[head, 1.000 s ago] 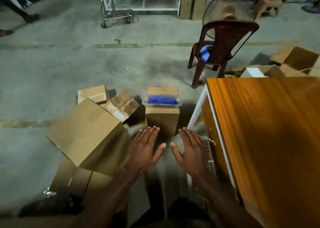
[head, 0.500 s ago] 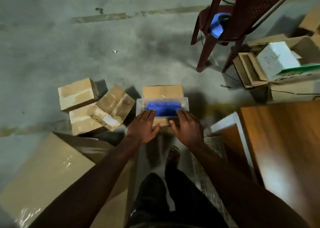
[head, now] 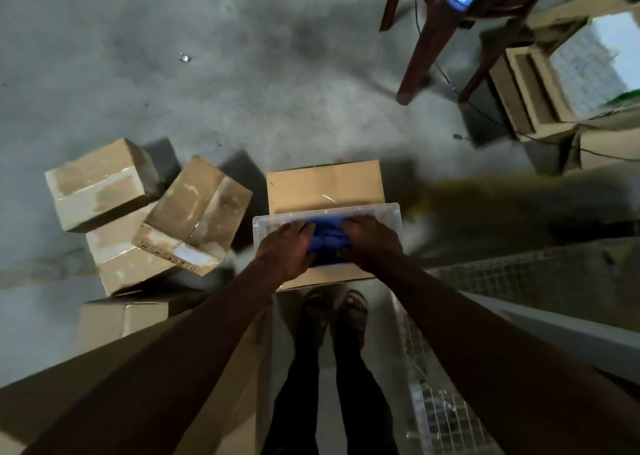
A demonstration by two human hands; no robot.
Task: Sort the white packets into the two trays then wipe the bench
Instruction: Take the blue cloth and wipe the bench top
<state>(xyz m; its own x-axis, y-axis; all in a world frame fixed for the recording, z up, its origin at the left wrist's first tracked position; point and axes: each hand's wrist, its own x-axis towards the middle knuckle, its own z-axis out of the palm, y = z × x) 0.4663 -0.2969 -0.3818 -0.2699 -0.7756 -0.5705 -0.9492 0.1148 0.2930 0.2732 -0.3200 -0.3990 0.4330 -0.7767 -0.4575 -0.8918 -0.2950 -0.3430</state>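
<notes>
A clear plastic tray (head: 392, 212) sits on top of a cardboard box (head: 325, 188) on the floor in front of my feet. Inside it lies a bunched blue cloth (head: 329, 240). My left hand (head: 287, 248) reaches into the tray from the left, its fingers curled into the cloth. From the right, my right hand (head: 371, 243) grips the other end of the cloth in the same way. Both sets of fingertips are buried in the fabric. No white packets show in this view.
Taped cardboard boxes (head: 100, 186) lie piled to the left, with a large carton (head: 104, 368) below them. A dark red chair leg (head: 417, 63) stands at the upper right beside open cartons (head: 530, 91). Wire mesh (head: 519, 278) and a white frame run along the right.
I have leaned closer over the tray. Both hands moved from the tray's near rim into it and took hold of the blue cloth.
</notes>
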